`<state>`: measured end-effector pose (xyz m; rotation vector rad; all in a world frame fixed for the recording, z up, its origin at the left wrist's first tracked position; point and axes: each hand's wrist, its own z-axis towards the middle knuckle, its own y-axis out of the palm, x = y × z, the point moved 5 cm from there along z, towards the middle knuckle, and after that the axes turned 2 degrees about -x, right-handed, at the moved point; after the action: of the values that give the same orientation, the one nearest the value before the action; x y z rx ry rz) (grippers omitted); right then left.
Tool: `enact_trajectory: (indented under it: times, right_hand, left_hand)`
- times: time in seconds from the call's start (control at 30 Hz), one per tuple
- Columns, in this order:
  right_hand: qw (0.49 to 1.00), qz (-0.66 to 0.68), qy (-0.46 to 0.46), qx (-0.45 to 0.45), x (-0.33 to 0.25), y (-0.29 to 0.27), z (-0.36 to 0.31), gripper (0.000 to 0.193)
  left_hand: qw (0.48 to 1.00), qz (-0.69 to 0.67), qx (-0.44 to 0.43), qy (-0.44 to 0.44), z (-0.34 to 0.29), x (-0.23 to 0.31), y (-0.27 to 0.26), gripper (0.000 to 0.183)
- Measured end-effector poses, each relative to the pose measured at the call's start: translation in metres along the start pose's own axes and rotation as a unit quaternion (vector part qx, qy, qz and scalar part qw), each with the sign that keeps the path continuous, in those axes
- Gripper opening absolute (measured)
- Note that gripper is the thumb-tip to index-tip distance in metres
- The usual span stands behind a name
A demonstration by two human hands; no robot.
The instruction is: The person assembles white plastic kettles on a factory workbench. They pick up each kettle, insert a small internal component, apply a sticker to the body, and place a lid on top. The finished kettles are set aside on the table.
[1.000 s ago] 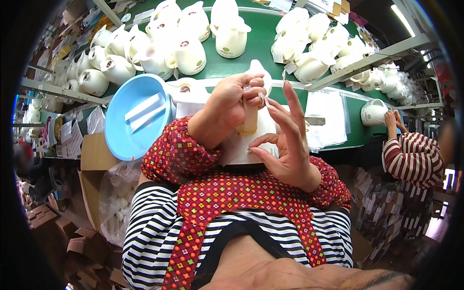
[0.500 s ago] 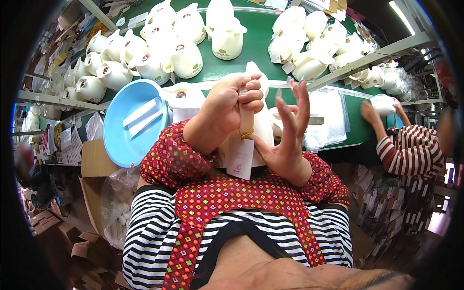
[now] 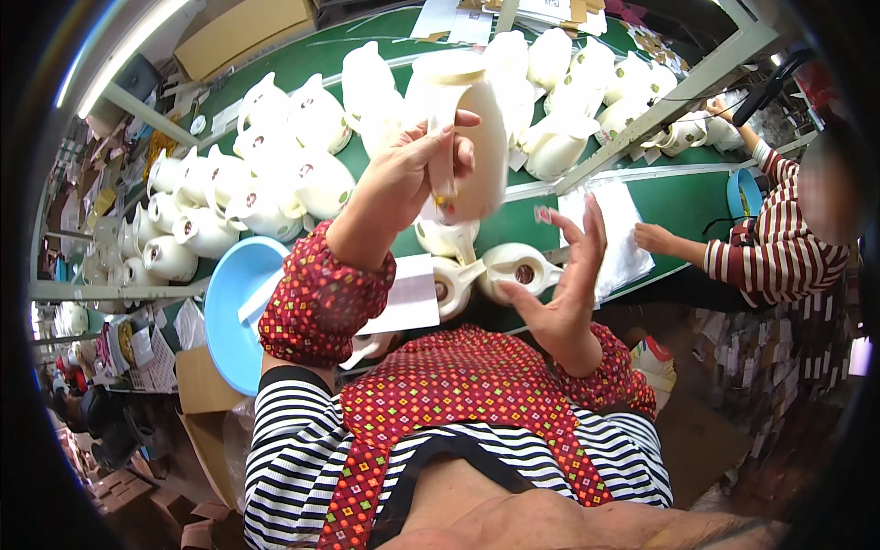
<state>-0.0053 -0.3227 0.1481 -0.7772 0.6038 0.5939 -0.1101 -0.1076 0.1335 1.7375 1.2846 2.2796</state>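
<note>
My left hand [image 3: 417,165] is closed around the handle of a cream-white jug [image 3: 481,151], which hangs raised over the green table [image 3: 394,115]. The jug is slightly blurred. Low on its handle is a bit of yellow tie. To the right, my right hand [image 3: 564,293] is open, its fingers spread and pointing up. A small red-and-white sticker [image 3: 543,214] sits at one of its fingertips. Just beyond and below that hand stand two more white jugs, one jug [image 3: 518,271] partly behind my thumb and another jug [image 3: 447,291] beside a white sheet [image 3: 403,298].
Rows of white jugs [image 3: 206,234] stand at the left and far side. A blue basin [image 3: 223,321] with white strips inside is at left. Clear plastic bags [image 3: 623,229] lie at right, below a metal frame bar [image 3: 632,124]. A co-worker in a striped sleeve [image 3: 779,266] sits beyond.
My left hand has lifted the jug from near my lap up and away over the table. My right hand has come away from the jug and its tag, staying open.
</note>
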Motion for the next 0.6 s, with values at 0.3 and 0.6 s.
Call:
enact_trajectory:
  times: [0.3, 0.6]
  right_hand:
    - [0.985, 0.067, 0.153, 0.034, 0.056, -0.016, -0.022, 0.09]
    - [0.982, 0.02, 0.187, 0.018, 0.081, -0.026, -0.016, 0.091]
  left_hand:
    - [0.949, 0.281, 0.144, -0.004, 0.15, -0.114, -0.09, 0.063]
    - [0.945, 0.294, 0.146, -0.016, 0.152, -0.131, -0.058, 0.062]
